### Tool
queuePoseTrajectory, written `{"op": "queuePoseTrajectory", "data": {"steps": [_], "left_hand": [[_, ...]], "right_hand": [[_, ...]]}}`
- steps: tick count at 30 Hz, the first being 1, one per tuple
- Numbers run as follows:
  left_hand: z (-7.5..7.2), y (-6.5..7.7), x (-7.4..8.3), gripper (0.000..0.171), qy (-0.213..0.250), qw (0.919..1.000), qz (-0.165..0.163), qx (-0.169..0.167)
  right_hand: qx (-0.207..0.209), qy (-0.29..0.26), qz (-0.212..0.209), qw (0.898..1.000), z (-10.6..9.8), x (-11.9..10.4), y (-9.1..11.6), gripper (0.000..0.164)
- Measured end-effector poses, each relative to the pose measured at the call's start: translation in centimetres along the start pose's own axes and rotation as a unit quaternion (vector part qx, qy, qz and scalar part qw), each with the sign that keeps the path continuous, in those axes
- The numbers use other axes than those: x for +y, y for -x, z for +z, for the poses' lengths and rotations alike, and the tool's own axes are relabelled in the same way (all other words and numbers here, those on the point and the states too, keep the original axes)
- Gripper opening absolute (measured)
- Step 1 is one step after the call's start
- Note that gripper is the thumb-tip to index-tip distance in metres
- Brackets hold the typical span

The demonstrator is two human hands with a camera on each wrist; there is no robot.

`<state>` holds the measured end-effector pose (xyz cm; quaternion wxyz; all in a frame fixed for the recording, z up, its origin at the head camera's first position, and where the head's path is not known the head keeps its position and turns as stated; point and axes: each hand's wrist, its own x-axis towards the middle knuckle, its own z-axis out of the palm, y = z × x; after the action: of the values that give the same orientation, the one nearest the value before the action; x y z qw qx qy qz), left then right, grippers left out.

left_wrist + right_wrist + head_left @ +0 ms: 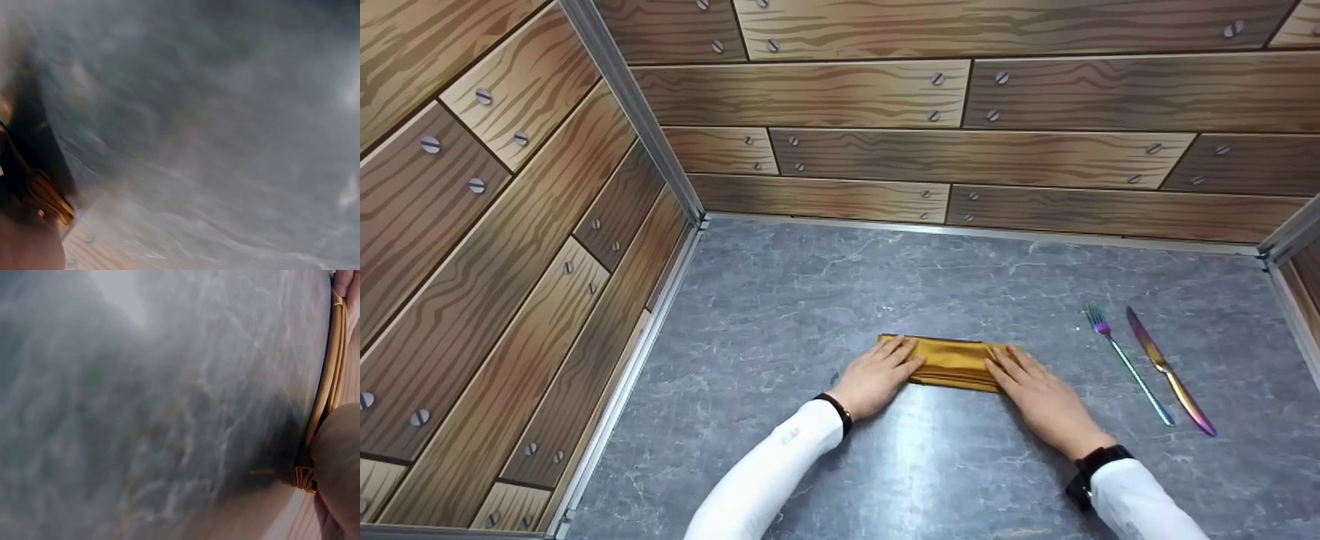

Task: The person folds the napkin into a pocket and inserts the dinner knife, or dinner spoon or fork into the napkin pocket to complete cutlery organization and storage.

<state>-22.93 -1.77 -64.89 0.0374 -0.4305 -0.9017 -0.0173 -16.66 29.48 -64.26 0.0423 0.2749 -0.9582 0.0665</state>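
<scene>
A golden-yellow cloth, folded into a narrow layered strip, lies across the middle of the grey surface. On its left end rests my left hand, fingers stretched flat over the fabric. My right hand presses the right end in the same way, fingers extended. The left wrist view catches the stacked folds of the cloth at its left edge, beside part of the left hand. In the right wrist view the folded cloth runs down the right side, with the right hand over its near end.
To the right of the cloth lie a rainbow-coloured fork and a matching knife, side by side. The grey marbled surface is bounded by a wood-patterned back wall and a left wall with metal edging.
</scene>
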Motion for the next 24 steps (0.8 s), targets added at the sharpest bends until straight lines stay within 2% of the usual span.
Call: {"op": "queuePoseTrajectory", "data": {"steps": [6, 9, 12, 15, 19, 24], "left_hand": [[0.0, -0.2, -0.9, 0.043, 0.029, 0.9994, 0.013, -0.015], [-0.4, -0.3, -0.7, 0.042, 0.012, 0.9998, 0.01, -0.016], [-1.1, -0.9, 0.1, 0.044, -0.033, 0.9993, -0.003, -0.018], [-1.8, -1.9, 1.4, 0.054, -0.061, 0.9976, -0.022, -0.024], [-2.1, -3.2, 3.1, 0.066, -0.04, 0.997, -0.053, -0.041], [-1.3, -3.5, 3.9, 0.07, -0.025, 0.9933, -0.087, -0.072]], "right_hand": [[0.011, 0.007, -0.015, 1.0, 0.3, 0.3, 0.3, 0.054], [0.017, 0.006, -0.022, 1.0, 0.4, 0.3, 0.4, 0.054], [0.014, 0.001, -0.021, 1.0, 0.3, 0.4, 0.5, 0.053], [0.01, -0.004, -0.014, 1.0, 0.3, 0.4, 0.5, 0.051], [0.014, -0.004, -0.01, 1.0, 0.3, 0.5, 0.4, 0.05], [0.016, -0.007, -0.01, 1.0, 0.4, 0.3, 0.3, 0.051]]}}
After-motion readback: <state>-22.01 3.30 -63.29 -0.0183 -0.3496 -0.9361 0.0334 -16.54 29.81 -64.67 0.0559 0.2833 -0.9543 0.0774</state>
